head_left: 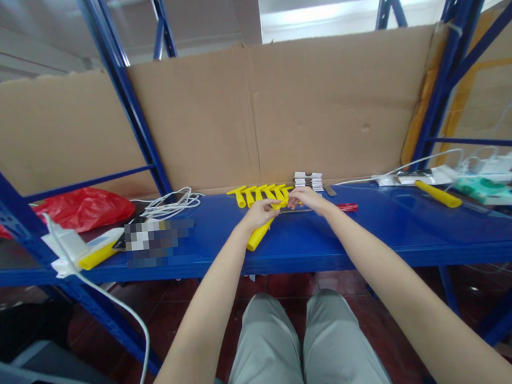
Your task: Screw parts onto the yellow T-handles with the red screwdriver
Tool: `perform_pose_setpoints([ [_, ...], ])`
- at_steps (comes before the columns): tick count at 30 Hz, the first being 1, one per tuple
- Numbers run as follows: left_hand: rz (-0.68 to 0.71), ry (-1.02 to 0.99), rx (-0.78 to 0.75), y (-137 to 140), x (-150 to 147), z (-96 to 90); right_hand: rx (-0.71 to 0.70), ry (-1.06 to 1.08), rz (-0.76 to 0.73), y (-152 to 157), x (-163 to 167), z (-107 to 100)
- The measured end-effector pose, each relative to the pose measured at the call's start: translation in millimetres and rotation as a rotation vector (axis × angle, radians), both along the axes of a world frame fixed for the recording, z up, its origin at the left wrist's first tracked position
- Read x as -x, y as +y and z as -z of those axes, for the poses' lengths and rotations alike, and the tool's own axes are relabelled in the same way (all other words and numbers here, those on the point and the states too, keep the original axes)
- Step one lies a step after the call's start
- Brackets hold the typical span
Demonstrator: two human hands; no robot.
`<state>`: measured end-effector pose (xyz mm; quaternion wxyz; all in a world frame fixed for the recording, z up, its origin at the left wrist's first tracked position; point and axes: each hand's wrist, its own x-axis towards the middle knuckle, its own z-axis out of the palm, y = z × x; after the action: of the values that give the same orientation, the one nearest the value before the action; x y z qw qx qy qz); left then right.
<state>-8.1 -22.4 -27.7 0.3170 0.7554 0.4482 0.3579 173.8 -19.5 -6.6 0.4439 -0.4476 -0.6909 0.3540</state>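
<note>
My left hand [261, 214] is closed on a yellow plastic handle [258, 236], whose thick round end points toward me over the blue shelf. At the far end of that handle my right hand [307, 198] has its fingers bent and pinched together against it; any small part between them is too small to make out. Just behind both hands lies a row of several yellow T-shaped handles [250, 196]. A screwdriver with a red handle [347, 207] lies to the right, its shaft running under my right hand.
A stack of small white-edged pieces [307, 181] stands behind my right hand. White cable coils [174, 204] and a red plastic bag [80, 208] lie left. Another yellow handle [439, 194] rests on the right. Cardboard [196, 119] closes the back; blue posts [124, 90] flank the shelf.
</note>
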Motion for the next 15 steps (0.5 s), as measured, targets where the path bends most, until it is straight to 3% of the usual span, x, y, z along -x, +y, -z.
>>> perform_pose_setpoints([
  [7,-0.002,0.094,-0.132,-3.7,-0.6,-6.0,0.064,-0.003,0.086,-0.9,3.0,-0.9],
  [15,0.008,0.074,-0.135,1.6,1.4,-4.9,0.062,-0.027,0.115,0.5,2.2,0.4],
])
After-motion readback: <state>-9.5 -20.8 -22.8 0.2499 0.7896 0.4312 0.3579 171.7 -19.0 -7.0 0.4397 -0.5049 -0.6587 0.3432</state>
